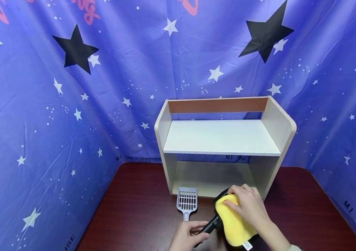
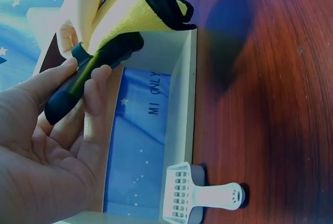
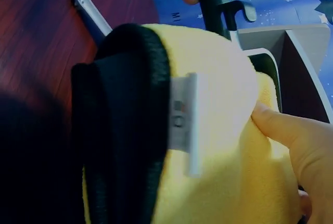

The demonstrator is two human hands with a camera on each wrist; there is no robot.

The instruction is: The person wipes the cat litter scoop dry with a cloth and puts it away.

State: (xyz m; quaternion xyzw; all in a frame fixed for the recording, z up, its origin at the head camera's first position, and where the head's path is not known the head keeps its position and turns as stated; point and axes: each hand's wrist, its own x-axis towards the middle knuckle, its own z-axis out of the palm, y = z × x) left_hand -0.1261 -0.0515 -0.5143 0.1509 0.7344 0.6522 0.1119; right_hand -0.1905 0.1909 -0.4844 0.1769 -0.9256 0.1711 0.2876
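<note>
well left of both grips, a purple-blue star-printed curtain [image 1: 55, 139] drapes down beside a dark red-brown wood-grain table [image 1: 127, 209]. just beyond the left grip, on the tabletop, lies a grey slotted litter scoop [image 1: 187, 200], its handle pointing back toward that hand. the left hand [image 1: 188, 237] is closed around the black handle of a round-headed tool [image 1: 210, 226], thumb on one side and fingers on the other. from this grip the tool slants up and right to its black-rimmed head, most of it hidden under a yellow cloth [image 1: 235, 223] with black edging. behind and above both grips stands a two-tier pale wooden shelf [image 1: 221, 137] with a white middle board, nearer the curtain than the hands are. right of the left grip, the right hand [image 1: 250, 205] pinches the cloth against the tool's head, thumb on the yellow face and fingers over the far rim. below that pinch hangs a white label [image 1: 247, 245] on the cloth's lower edge; to its lower right, a pale sleeve [image 1: 294, 248] shows at the wrist.
</note>
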